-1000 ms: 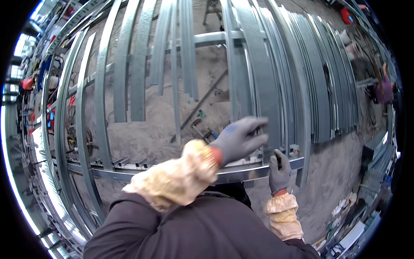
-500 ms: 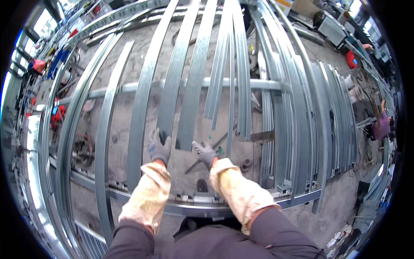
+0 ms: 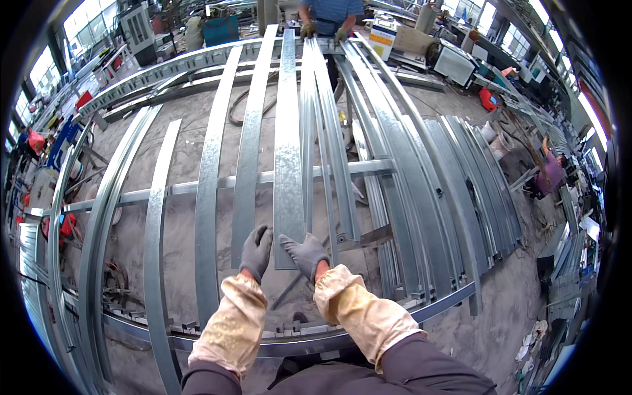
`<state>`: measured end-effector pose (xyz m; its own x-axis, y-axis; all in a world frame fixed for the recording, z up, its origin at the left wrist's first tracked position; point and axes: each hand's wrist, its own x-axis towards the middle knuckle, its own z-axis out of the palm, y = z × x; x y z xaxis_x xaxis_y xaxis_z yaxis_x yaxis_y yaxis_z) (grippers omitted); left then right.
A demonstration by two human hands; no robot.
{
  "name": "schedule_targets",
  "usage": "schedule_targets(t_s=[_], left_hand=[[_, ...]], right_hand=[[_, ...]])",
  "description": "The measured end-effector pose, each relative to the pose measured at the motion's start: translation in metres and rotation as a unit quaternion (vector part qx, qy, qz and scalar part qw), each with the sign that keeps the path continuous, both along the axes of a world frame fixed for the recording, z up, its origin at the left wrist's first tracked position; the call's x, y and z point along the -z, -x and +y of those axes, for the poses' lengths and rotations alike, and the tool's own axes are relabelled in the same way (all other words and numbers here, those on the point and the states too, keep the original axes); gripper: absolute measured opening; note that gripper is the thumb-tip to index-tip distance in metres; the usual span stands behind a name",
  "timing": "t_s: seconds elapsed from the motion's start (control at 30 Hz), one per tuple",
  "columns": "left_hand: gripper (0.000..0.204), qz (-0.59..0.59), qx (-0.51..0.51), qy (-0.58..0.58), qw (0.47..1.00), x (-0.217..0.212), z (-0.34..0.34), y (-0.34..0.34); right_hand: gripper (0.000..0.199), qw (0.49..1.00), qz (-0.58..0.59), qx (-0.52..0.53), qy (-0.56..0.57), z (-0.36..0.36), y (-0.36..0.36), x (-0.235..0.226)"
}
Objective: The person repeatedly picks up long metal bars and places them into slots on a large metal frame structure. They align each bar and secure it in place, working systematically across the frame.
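Note:
In grey gloves, both my hands are at the near end of a long flat-faced galvanized steel profile [image 3: 288, 197]. My right hand [image 3: 305, 255] is closed on its right edge, thumb across the top face; the fingertips beyond the edge are hidden. Beside the left edge is my left hand [image 3: 257, 251], fingers stretched away from me and slightly bent, apparently gripping nothing. Another steel profile [image 3: 249, 164] runs just left of that hand. To the right, a bundle of narrower steel profiles [image 3: 339, 171] lies close to the one I hold.
A co-worker [image 3: 332, 14] in blue stands at the far end, gloved hands on profile ends. The profiles lie across a crossbar [image 3: 257, 178] and a near frame rail [image 3: 283, 347]. More profiles [image 3: 447, 191] are stacked right. Another person [image 3: 550, 174] is at far right.
The view has tilted upward, bringing the co-worker into sight. The profile at my hands now sits closer to the bundle on its right. My right hand has come over its edge.

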<state>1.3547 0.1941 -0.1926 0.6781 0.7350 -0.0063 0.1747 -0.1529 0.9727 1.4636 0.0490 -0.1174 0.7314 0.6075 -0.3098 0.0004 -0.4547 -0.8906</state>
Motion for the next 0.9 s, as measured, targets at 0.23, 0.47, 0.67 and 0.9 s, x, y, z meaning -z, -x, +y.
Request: schedule_targets(t_s=[0.23,0.47,0.67,0.9], left_hand=[[0.054,-0.157,0.040,0.370,0.915,-0.012,0.034,-0.150],[0.021,-0.123,0.115,0.315,0.934,-0.059,-0.079,-0.155],[0.021,-0.159,0.145,0.367,0.905,-0.051,-0.171,-0.122],[0.024,-0.144,0.211,0.330,0.908,-0.060,-0.227,-0.141]], right_hand=[[0.077,0.998,-0.031,-0.057,0.006,-0.085,0.005,-0.001],[0.070,0.994,-0.031,-0.093,0.053,-0.204,-0.004,-0.036],[0.067,0.993,0.028,-0.097,0.056,-0.306,0.024,-0.034],[0.068,0.994,0.097,-0.049,0.013,-0.370,0.012,-0.024]])
